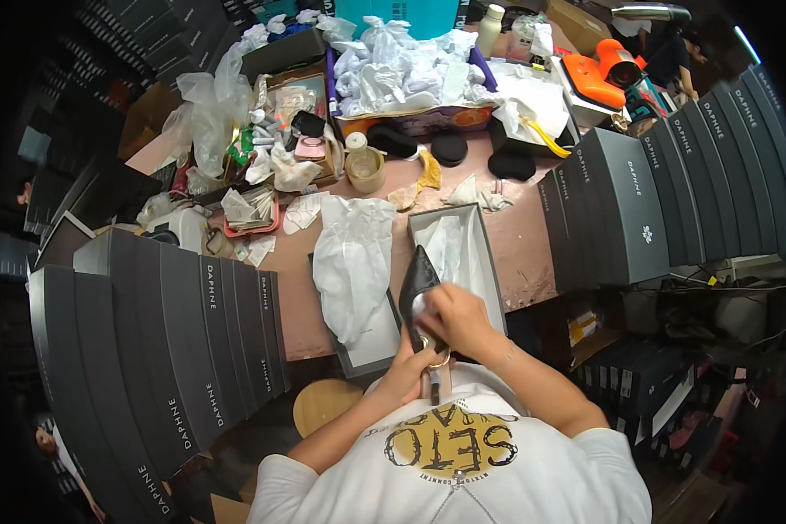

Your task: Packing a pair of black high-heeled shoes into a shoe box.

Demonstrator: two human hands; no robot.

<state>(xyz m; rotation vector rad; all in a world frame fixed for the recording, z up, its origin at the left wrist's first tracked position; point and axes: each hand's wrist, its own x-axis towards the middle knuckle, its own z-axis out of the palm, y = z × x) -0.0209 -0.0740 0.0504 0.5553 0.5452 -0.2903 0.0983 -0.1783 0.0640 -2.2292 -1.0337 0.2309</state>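
Note:
A black pointed-toe shoe [417, 278] with a strap and a pale inside is held in front of my chest, toe pointing away from me. My left hand [408, 370] is closed round its heel end. Bent over the upper, my right hand [459, 321] pinches a small white wad [420, 305] against the shoe; whether it is cloth or paper I cannot tell. Beyond the shoe lies an open grey shoebox [491, 278] with white tissue inside. To its left, a crumpled sheet of white tissue paper [353, 262] covers part of a grey box lid [368, 356].
Rows of dark shoeboxes stand at left [162, 341] and right [624, 205]. At the back are a carton of crumpled white paper [410, 83], a jar [364, 166], black round pads [448, 148] and an orange tool [596, 79]. A wooden stool [323, 406] is at lower left.

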